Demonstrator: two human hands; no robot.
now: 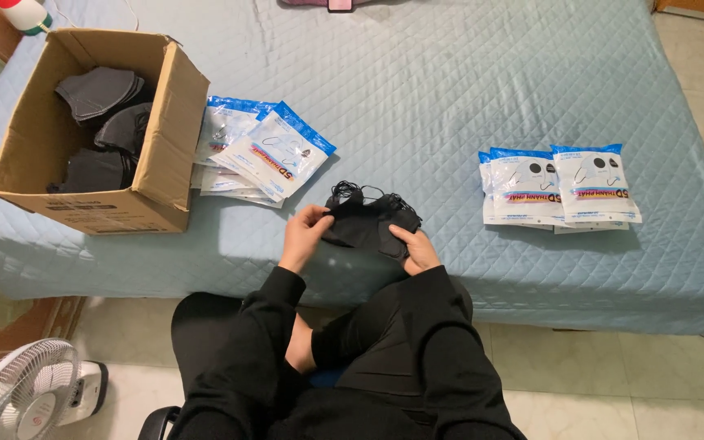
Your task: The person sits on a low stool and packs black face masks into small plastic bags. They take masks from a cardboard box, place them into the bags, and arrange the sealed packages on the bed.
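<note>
- My left hand [306,228], just left of the frame's centre, has its fingers curled closed on the left edge of a small stack of black face masks [368,224].
- My right hand [417,247], just right of centre, grips the lower right corner of the same stack, with the thumb lying on top of the fabric.
- The masks sit at the middle of the frame, at the near edge of the pale blue quilted bed cover [450,90], with their thin ear loops bunched along the top.
- In the upper left of the frame stands an open cardboard box [124,204], with more dark masks [103,122] piled loosely inside it.
- Just right of the box, touching its side, a fanned pile of white and blue plastic packets [258,155] lies flat on the cover.
- At centre right, well apart from my hands, a second, neater group of filled packets [560,187] lies in an overlapping row, dark masks showing through the clear fronts.
- In the lower left corner a white fan [22,399] stands on the tiled floor.
- My black sleeves and my lap fill the bottom centre of the frame.
</note>
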